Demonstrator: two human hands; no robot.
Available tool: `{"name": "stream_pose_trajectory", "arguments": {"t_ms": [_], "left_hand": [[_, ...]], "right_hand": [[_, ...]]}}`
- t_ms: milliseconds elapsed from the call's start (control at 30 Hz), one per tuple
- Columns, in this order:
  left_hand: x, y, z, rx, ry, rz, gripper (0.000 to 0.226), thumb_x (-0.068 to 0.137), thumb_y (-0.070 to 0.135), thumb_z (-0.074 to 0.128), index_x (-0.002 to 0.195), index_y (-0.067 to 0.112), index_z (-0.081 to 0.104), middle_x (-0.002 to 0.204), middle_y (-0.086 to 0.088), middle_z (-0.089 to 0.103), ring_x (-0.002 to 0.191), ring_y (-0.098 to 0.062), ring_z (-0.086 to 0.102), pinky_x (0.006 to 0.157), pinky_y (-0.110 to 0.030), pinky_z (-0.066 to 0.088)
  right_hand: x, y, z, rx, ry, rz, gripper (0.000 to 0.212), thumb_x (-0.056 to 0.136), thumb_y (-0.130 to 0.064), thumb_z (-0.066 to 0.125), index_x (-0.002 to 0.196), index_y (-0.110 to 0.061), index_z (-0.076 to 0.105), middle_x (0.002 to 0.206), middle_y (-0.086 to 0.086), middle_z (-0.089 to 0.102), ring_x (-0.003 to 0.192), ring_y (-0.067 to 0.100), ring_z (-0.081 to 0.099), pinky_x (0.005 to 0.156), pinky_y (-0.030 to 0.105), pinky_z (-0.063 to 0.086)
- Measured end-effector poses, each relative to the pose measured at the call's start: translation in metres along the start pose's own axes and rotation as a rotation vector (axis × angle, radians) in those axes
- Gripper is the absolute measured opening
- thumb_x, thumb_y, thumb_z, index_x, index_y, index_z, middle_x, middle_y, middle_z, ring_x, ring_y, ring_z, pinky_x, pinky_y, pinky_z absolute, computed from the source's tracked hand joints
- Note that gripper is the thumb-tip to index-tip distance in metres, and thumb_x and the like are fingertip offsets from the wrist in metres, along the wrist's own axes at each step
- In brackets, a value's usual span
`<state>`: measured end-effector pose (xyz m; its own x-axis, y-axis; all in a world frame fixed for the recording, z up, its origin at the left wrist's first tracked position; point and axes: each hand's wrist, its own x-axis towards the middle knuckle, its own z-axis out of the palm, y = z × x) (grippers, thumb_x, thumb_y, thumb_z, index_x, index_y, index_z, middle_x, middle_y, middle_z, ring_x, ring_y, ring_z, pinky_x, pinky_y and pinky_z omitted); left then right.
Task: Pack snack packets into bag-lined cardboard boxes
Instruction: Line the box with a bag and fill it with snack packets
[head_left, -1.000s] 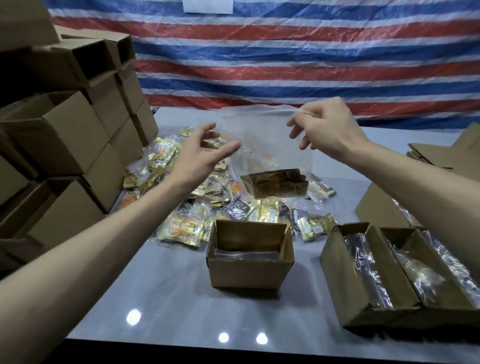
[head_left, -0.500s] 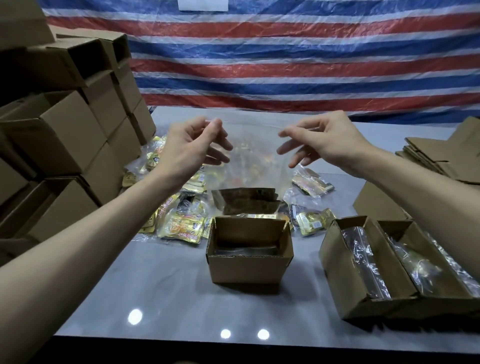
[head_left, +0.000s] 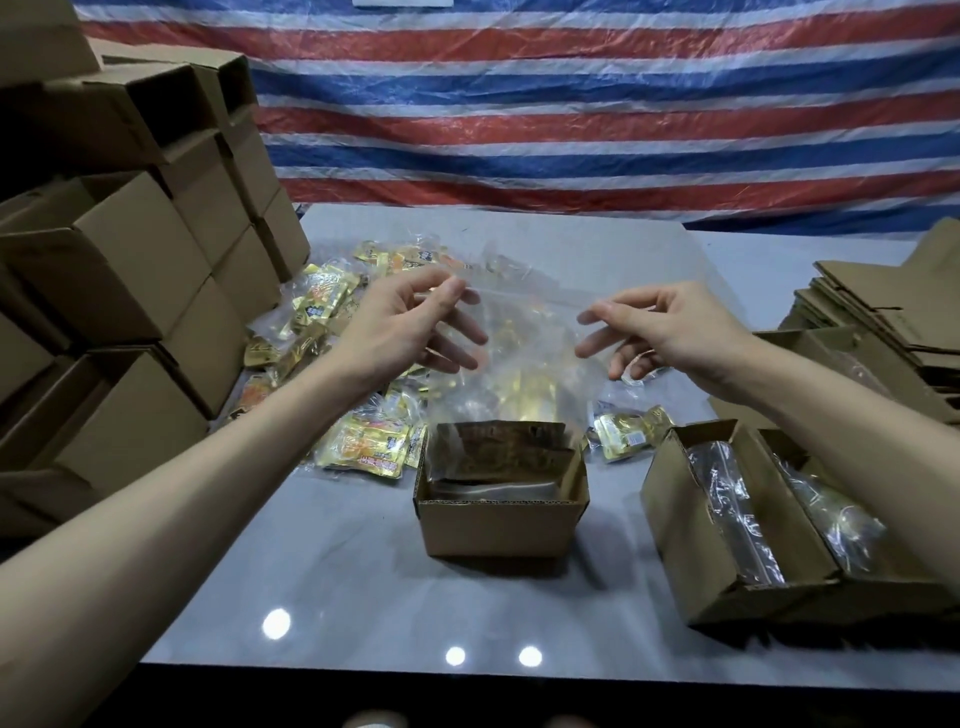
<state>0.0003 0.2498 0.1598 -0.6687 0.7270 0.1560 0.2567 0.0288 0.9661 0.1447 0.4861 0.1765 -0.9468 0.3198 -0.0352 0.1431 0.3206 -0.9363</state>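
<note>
Three glints (head_left: 455, 656): bright spots on the glossy grey table (head_left: 332, 582), close to its near edge.
Open box (head_left: 498, 525): small cardboard carton, flaps up, standing mid-table straight ahead of the person.
Boxes at right (head_left: 696, 540): two open cartons side by side, touching, each with crumpled clear film (head_left: 737, 519) inside; the right forearm crosses above them.
Clear plastic bag (head_left: 524, 353): upright, its bottom down inside the open box, its top rim stretched between the two hands above.
Brown packet (head_left: 498, 452): inside the bag at its bottom, just at the box's mouth, below and between the hands.
Left hand (head_left: 405, 332): at the bag's left top corner; thumb and forefinger meet on the rim, the other fingers spread loosely behind the film.
Right hand (head_left: 675, 332): at the bag's right top corner, fingers spread and half curled toward the rim; I cannot tell whether it grips the film.
Snack packets (head_left: 363, 441): a loose heap of gold wrappers beyond the open box, mostly under the left hand; one lies apart (head_left: 626, 434) under the right.
Stacked cartons (head_left: 119, 270): piled high along the left.
Flat cardboard (head_left: 883, 312): folded blanks stacked far right.
Striped tarp (head_left: 571, 104): red, white and blue, hanging behind the table.
</note>
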Motion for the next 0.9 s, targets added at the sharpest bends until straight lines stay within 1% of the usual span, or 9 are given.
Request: {"name": "stream_pose_trajectory", "arguments": {"t_ms": [233, 267, 333, 400, 500, 533, 700, 800, 900], "left_hand": [[-0.012, -0.027, 0.012, 0.029, -0.022, -0.05, 0.029, 0.106, 0.024, 0.046, 0.106, 0.0, 0.063, 0.092, -0.015, 0.076, 0.082, -0.032, 0.074, 0.075, -0.036, 0.059], [-0.017, -0.033, 0.014, 0.033, -0.036, -0.073, 0.029, 0.106, 0.022, 0.045, 0.106, -0.002, 0.062, 0.093, -0.017, 0.075, 0.083, -0.032, 0.074, 0.076, -0.036, 0.059], [-0.027, -0.047, 0.019, 0.042, -0.058, -0.132, 0.03, 0.107, 0.018, 0.043, 0.108, -0.007, 0.06, 0.093, -0.019, 0.075, 0.08, -0.028, 0.074, 0.07, -0.032, 0.061], [-0.035, -0.058, 0.022, 0.04, -0.069, -0.183, 0.03, 0.107, 0.017, 0.042, 0.106, -0.01, 0.057, 0.092, -0.021, 0.075, 0.073, -0.021, 0.074, 0.062, -0.027, 0.059], [-0.039, -0.067, 0.022, 0.031, -0.082, -0.25, 0.028, 0.108, 0.016, 0.04, 0.099, -0.006, 0.056, 0.094, -0.025, 0.074, 0.07, -0.02, 0.072, 0.059, -0.026, 0.057], [-0.038, -0.068, 0.021, 0.028, -0.089, -0.275, 0.028, 0.108, 0.016, 0.04, 0.097, -0.003, 0.056, 0.094, -0.025, 0.074, 0.07, -0.021, 0.072, 0.058, -0.026, 0.056], [-0.028, -0.077, 0.02, 0.095, -0.155, -0.458, 0.027, 0.109, 0.022, 0.039, 0.09, 0.009, 0.051, 0.087, -0.023, 0.074, 0.064, -0.027, 0.071, 0.051, -0.029, 0.057], [-0.022, -0.088, 0.025, 0.2, -0.164, -0.548, 0.028, 0.108, 0.02, 0.04, 0.083, 0.011, 0.049, 0.065, -0.016, 0.066, 0.062, -0.033, 0.072, 0.052, -0.037, 0.06], [-0.016, -0.1, 0.035, 0.509, -0.178, -0.5, 0.029, 0.103, 0.012, 0.045, 0.078, 0.004, 0.057, 0.07, -0.016, 0.064, 0.067, -0.035, 0.072, 0.05, -0.032, 0.057]], "right_hand": [[-0.009, 0.024, 0.006, -0.134, 0.027, -0.019, 0.018, 0.099, -0.02, 0.06, 0.095, -0.013, 0.076, 0.086, 0.005, 0.079, 0.064, 0.012, 0.068, 0.051, 0.017, 0.048], [-0.01, 0.029, 0.009, -0.165, 0.024, -0.024, 0.017, 0.099, -0.019, 0.061, 0.094, -0.013, 0.076, 0.086, 0.004, 0.079, 0.067, 0.016, 0.069, 0.056, 0.021, 0.052], [-0.014, 0.041, 0.016, -0.232, -0.012, -0.01, 0.019, 0.098, -0.019, 0.062, 0.094, -0.011, 0.078, 0.085, 0.001, 0.079, 0.084, 0.042, 0.069, 0.077, 0.045, 0.059], [-0.016, 0.051, 0.024, -0.27, -0.066, 0.008, 0.02, 0.098, -0.019, 0.062, 0.093, -0.008, 0.078, 0.084, 0.0, 0.079, 0.095, 0.048, 0.067, 0.088, 0.057, 0.054], [-0.014, 0.06, 0.031, -0.331, -0.142, 0.026, 0.023, 0.099, -0.017, 0.061, 0.083, -0.012, 0.076, 0.08, -0.001, 0.078, 0.084, 0.015, 0.074, 0.076, 0.033, 0.055], [-0.013, 0.062, 0.033, -0.331, -0.169, 0.046, 0.025, 0.1, -0.017, 0.059, 0.082, -0.011, 0.075, 0.08, 0.0, 0.078, 0.08, 0.012, 0.074, 0.074, 0.026, 0.054], [-0.005, 0.077, 0.041, -0.355, -0.248, 0.198, 0.028, 0.104, -0.017, 0.051, 0.087, -0.002, 0.067, 0.08, 0.004, 0.078, 0.072, 0.022, 0.076, 0.042, 0.017, 0.04], [0.004, 0.084, 0.047, -0.424, -0.231, 0.241, 0.029, 0.101, -0.016, 0.055, 0.083, 0.003, 0.067, 0.074, 0.013, 0.075, 0.065, 0.022, 0.075, 0.039, 0.018, 0.038], [0.012, 0.09, 0.058, -0.489, -0.211, 0.288, 0.019, 0.095, -0.009, 0.059, 0.084, 0.003, 0.069, 0.069, 0.017, 0.073, 0.058, 0.022, 0.073, 0.04, 0.02, 0.042]]}}
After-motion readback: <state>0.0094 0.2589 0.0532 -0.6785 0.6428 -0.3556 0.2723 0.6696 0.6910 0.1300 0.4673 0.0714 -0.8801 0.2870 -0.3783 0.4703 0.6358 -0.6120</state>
